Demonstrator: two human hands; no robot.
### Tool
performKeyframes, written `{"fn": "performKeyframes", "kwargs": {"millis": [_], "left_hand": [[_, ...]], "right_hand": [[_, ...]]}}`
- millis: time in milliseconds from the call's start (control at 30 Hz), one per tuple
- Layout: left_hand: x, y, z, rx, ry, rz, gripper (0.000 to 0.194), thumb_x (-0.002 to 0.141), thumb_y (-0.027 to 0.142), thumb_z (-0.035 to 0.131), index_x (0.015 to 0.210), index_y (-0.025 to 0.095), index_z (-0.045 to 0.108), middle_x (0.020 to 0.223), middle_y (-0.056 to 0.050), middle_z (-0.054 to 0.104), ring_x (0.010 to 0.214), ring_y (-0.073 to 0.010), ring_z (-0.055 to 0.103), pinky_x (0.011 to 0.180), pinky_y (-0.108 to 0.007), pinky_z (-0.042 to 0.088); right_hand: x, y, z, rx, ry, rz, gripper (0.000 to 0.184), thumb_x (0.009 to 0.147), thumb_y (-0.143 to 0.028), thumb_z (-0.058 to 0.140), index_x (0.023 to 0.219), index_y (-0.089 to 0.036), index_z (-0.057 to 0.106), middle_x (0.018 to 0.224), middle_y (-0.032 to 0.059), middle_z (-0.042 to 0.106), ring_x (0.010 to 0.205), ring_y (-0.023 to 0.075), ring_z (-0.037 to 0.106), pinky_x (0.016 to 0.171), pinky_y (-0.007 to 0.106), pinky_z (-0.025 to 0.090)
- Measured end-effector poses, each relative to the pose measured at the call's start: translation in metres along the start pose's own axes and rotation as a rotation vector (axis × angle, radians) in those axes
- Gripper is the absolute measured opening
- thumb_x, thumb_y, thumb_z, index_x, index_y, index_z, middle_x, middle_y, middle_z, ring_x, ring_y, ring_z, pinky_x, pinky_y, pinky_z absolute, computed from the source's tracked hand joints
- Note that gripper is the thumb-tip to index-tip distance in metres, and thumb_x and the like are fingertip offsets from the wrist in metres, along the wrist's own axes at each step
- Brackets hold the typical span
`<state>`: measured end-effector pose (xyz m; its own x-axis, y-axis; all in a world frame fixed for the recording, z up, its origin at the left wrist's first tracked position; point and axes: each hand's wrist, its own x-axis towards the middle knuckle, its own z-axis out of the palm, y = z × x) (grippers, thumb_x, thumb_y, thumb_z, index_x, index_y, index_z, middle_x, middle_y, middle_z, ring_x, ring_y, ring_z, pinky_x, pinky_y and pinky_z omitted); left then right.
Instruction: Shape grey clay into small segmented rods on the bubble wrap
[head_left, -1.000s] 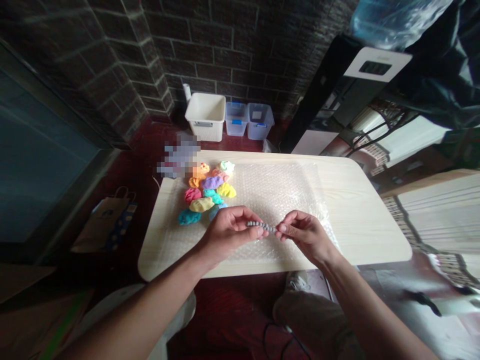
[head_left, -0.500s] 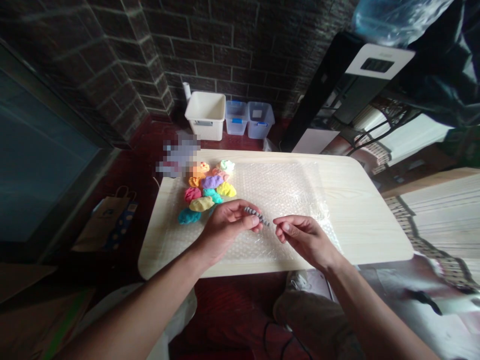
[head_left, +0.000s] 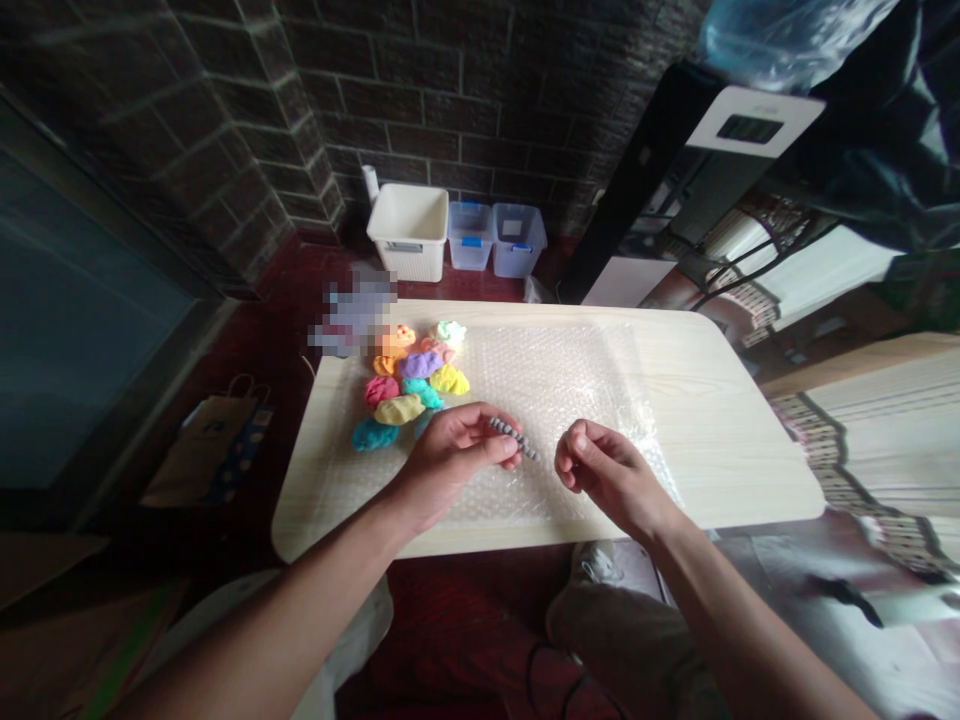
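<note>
Grey and knobbly, the beaded strip (head_left: 524,444) is pinched in your left hand (head_left: 456,447), between thumb and fingers, above the bubble wrap (head_left: 555,375). It looks light and perhaps fragile; hold it gently mid-length. Your right hand (head_left: 606,468) curls above the bubble wrap's right part; whether it grips anything, you cannot tell. Colourful lumps (head_left: 421,365) lie on the bubble wrap's left side.

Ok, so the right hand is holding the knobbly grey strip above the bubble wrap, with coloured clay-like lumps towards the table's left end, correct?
Not quite: the head view shows the left hand, not the right hand, holding the knobbly grey strip above the bubble wrap. The coloured clay-like lumps are towards the left end of the table, as you said.
</note>
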<state>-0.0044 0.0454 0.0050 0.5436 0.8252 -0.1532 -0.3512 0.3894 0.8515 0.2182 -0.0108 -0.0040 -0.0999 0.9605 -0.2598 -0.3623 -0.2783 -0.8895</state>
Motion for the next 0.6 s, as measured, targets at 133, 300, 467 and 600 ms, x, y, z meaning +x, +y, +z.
{"fn": "performKeyframes", "kwargs": {"millis": [133,300,467,600], "left_hand": [[0.0003,0.0001,0.0002,0.002,0.009,-0.005,0.015,0.080,0.022,0.083,0.091,0.015,0.075,0.079,-0.001,0.073,0.073,-0.0126,0.069,0.074,-0.025,0.052],[-0.0008,-0.0013,-0.0019,-0.017,-0.011,-0.010,0.014,0.081,0.022,0.083,0.090,0.014,0.074,0.086,-0.005,0.077,0.078,-0.0163,0.073,0.080,-0.030,0.056],[-0.0014,-0.0017,-0.0028,-0.058,-0.006,-0.029,0.016,0.080,0.023,0.084,0.089,0.014,0.074,0.085,-0.005,0.077,0.075,-0.0176,0.074,0.078,-0.032,0.058],[-0.0015,0.0006,-0.0021,-0.122,0.032,-0.021,0.014,0.079,0.021,0.084,0.085,0.013,0.075,0.080,-0.003,0.074,0.070,-0.0144,0.071,0.072,-0.027,0.057]], "right_hand": [[0.0011,0.0019,-0.0042,-0.062,0.037,-0.041,0.028,0.076,-0.036,0.094,0.071,-0.018,0.074,0.063,0.0014,0.071,0.057,0.0107,0.059,0.053,0.022,0.044],[0.0017,0.0067,-0.0077,-0.037,0.058,-0.017,0.021,0.072,-0.031,0.097,0.087,-0.020,0.085,0.082,0.0064,0.083,0.065,0.0134,0.070,0.058,0.025,0.051],[-0.0004,0.0085,-0.0079,0.026,0.006,-0.001,0.024,0.080,-0.030,0.092,0.102,-0.022,0.086,0.090,0.0061,0.083,0.078,0.0150,0.073,0.073,0.028,0.056],[-0.0016,0.0054,-0.0051,0.059,-0.025,-0.004,0.025,0.085,-0.035,0.089,0.103,-0.018,0.085,0.076,0.0039,0.076,0.070,0.0133,0.066,0.067,0.026,0.051]]}}
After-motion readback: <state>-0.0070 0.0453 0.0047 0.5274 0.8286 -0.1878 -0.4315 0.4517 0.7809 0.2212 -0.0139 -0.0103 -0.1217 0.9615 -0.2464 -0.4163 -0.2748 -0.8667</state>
